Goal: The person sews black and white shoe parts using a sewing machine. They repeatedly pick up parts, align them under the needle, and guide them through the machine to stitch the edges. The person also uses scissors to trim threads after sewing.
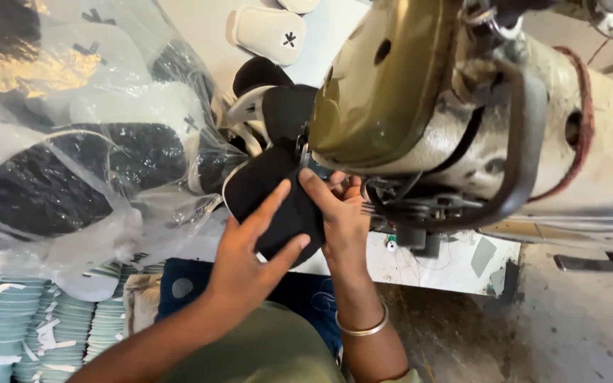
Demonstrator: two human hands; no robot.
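A black fabric shoe piece [264, 186] with a pale edge lies under the head of a worn olive and cream sewing machine [420, 92]. My left hand [250, 252] presses flat on the piece from the near side, fingers spread over it. Beside it, my right hand [342, 213] grips the piece's right edge close to the needle area, a metal bangle on the wrist. More black and white pieces [274, 106] trail out behind the machine head.
A large clear plastic bag [72, 149] of black and white pieces fills the left. Stacks of pale teal soles [15, 326] sit at lower left. A white padded piece [267, 32] lies on the table beyond. Bare concrete floor [569, 326] shows at lower right.
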